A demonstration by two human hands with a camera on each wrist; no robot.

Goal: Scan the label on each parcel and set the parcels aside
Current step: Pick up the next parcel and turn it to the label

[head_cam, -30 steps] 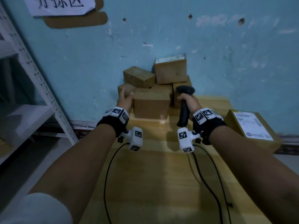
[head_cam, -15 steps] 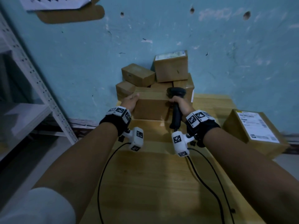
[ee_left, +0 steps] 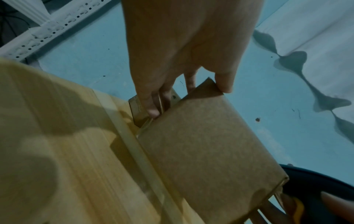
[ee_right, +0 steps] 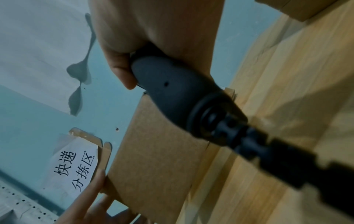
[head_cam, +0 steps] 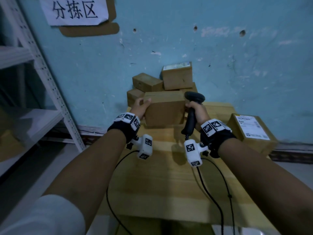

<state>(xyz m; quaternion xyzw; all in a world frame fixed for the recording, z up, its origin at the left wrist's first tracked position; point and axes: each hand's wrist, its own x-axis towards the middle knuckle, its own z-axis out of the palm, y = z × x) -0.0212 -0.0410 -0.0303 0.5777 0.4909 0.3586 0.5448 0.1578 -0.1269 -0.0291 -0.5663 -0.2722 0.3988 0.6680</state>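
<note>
A plain brown parcel sits in front of the pile at the table's far end. My left hand grips its left end, thumb on the top corner and fingers behind. The left wrist view shows this grip on the parcel by my left hand. My right hand holds a black barcode scanner upright, right beside the parcel's right end. In the right wrist view my right hand wraps the scanner, with the parcel behind it. No label shows on the parcel's visible faces.
Several more brown parcels are stacked against the blue wall. A labelled parcel lies at the table's right edge. The wooden table carries black cables. A white metal shelf rack stands on the left.
My left hand went from resting against the parcel's side to gripping it, and the parcel came away from the pile towards me. The right hand brought the scanner close to its right end.
</note>
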